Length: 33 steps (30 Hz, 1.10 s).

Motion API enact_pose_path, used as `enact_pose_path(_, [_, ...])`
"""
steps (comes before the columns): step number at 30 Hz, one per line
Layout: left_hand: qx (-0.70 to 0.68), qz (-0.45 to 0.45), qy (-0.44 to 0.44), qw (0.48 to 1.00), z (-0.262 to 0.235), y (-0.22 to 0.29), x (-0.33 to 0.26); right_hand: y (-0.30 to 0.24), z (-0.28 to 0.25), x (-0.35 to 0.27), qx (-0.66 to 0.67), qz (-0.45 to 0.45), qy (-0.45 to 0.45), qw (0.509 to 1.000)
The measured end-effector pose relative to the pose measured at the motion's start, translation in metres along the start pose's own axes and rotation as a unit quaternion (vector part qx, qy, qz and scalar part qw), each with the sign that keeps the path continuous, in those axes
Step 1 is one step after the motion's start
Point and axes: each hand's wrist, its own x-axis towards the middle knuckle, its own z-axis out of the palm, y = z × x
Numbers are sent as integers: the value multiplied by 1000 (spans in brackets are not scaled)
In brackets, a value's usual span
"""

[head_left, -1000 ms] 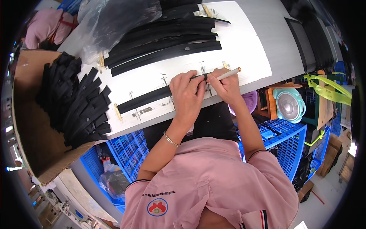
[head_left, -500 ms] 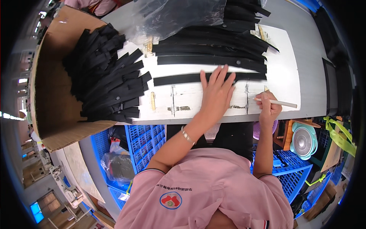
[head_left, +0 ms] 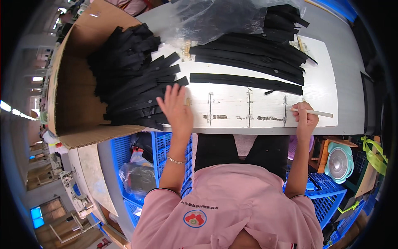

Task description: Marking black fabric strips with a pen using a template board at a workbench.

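My left hand (head_left: pixel 178 108), fingers spread and holding nothing, reaches to the right edge of a heap of black zippers (head_left: pixel 132 89) that spills out of a cardboard box. Whether the fingertips touch the heap, I cannot tell. In my right hand (head_left: pixel 305 120) a slim white pencil (head_left: pixel 315 112) is pinched, its tip near a dark line on the white board (head_left: pixel 232 99). One black zipper (head_left: pixel 248 82) lies alone across the board, its small pull showing near the right end. Beyond it, more black zippers (head_left: pixel 248 54) lie roughly side by side.
The open cardboard box (head_left: pixel 66 99) stands at the left of the grey table (head_left: pixel 350 95). Clear plastic film (head_left: pixel 219 20) covers part of the far zippers. Below the table edge are blue plastic crates (head_left: pixel 166 149) and a turquoise round fan-like item (head_left: pixel 340 162).
My left hand has left the single zipper and moved left to the heap. That zipper now lies uncovered. My right hand still holds the pencil. The whole view has shifted slightly.
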Motion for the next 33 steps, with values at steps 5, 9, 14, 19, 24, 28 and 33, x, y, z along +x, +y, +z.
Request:
enact_pose_path(5, [8,-53,45,998,-15,-30,1,4,2,1,14,8,-2,1000])
enact_pose_path(9, [-46,6,71,996,2,13,-1,6,1,2,21,13,-20,999])
enact_pose_path(14, [-188,91,-18,978,41,115,-18,-15,13,0,-11,19,-8,1000])
enact_pose_path(19, [-256,132,-46,957,53,163,-24,-3,38,-24,-248,-212,-49,944])
enact_pose_path(24, [-275,143,-77,948,40,157,-32,-15,46,-52,-318,-302,-106,893])
enact_pose_path(28, [-181,128,-67,973,34,130,-50,-4,13,-50,-376,-271,-79,882])
enact_pose_path(33, [-117,77,-68,988,21,109,-62,15,-25,-51,-443,-247,10,861])
